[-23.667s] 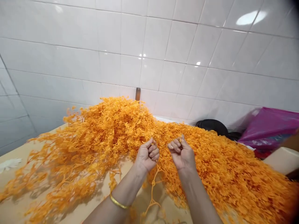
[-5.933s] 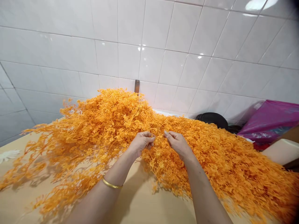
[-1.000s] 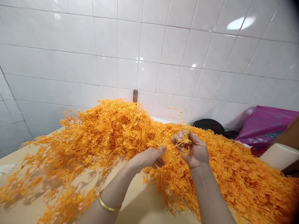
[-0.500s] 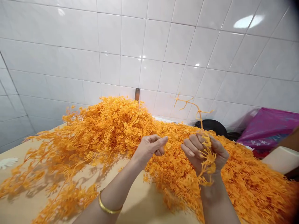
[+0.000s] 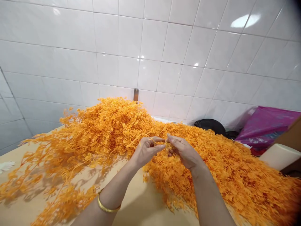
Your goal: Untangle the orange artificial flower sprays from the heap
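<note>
My left hand point(image 5: 147, 151), with a gold bracelet point(image 5: 107, 205) on its wrist, pinches part of a thin orange artificial plant sprig point(image 5: 168, 145). Right beside it, my right hand point(image 5: 184, 152) is closed on the same sprig, palm turned inward. The fingertips of both hands nearly meet, and they hide much of the sprig. Below and behind them spreads a heap of orange plastic sprigs point(image 5: 225, 163). A taller, looser pile of branched orange sprigs point(image 5: 110, 125) rises to the left.
The beige table point(image 5: 131, 201) stands against a white tiled wall point(image 5: 131, 37). At the back right are a round black object point(image 5: 210, 125) and a purple bag point(image 5: 265, 127). A white roll-like object point(image 5: 281, 156) lies at the right, a white piece point(image 5: 6, 166) at the far left.
My right hand has moved left to meet my left hand and has turned inward. The sprig that stuck up above my right hand now lies between the fingers of both hands.
</note>
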`<state>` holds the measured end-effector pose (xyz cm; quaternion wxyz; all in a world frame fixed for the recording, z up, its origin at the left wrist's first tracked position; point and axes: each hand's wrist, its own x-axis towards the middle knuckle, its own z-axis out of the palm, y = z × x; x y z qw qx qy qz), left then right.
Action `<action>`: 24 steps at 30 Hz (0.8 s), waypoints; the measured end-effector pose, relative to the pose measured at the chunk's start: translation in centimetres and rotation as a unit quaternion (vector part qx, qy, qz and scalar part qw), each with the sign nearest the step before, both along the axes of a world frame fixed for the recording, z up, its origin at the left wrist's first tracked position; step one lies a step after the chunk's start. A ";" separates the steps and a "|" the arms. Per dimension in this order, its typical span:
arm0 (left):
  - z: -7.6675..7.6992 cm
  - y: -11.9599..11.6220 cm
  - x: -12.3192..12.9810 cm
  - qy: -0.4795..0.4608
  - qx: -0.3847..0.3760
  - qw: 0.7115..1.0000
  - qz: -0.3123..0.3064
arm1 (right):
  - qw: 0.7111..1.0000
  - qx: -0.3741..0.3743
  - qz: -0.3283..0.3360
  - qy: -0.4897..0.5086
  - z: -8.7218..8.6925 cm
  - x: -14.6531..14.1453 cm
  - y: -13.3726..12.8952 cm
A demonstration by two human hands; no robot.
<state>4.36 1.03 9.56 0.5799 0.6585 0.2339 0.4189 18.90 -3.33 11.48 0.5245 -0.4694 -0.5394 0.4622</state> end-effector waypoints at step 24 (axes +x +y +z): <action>-2.5 1.4 0.8 -0.011 -0.159 0.984 -0.074 | 0.988 0.110 -0.098 -0.038 -2.2 0.6 2.1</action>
